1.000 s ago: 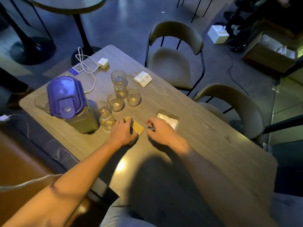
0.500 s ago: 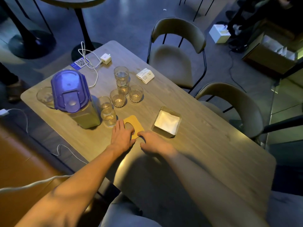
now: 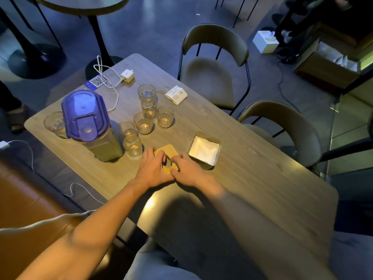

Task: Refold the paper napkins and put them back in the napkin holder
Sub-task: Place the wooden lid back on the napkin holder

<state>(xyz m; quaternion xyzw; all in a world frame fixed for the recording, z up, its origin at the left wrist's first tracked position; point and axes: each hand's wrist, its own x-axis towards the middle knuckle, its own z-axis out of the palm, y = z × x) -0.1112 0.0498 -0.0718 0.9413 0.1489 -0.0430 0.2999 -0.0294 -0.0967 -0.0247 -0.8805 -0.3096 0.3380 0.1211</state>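
A square napkin holder (image 3: 206,165) stands on the wooden table (image 3: 252,178), with a stack of white folded napkins (image 3: 204,148) inside it. Just left of it lies a flat tan wooden lid (image 3: 169,150) with an oval hole. My left hand (image 3: 153,168) covers the lid's left side, fingers curled over its edge and into the hole. My right hand (image 3: 186,168) pinches the lid's near right edge. The hands hide most of the lid.
A pitcher with a purple lid (image 3: 86,116) and several drinking glasses (image 3: 144,124) stand to the left. Behind them lie a small printed card (image 3: 176,94) and a charger with its cable (image 3: 127,75). Two chairs (image 3: 214,63) are at the table's far side.
My right hand came back from the napkin holder to the lid and now touches its near right edge. My left hand stayed on the lid. The holder's napkins are now uncovered.
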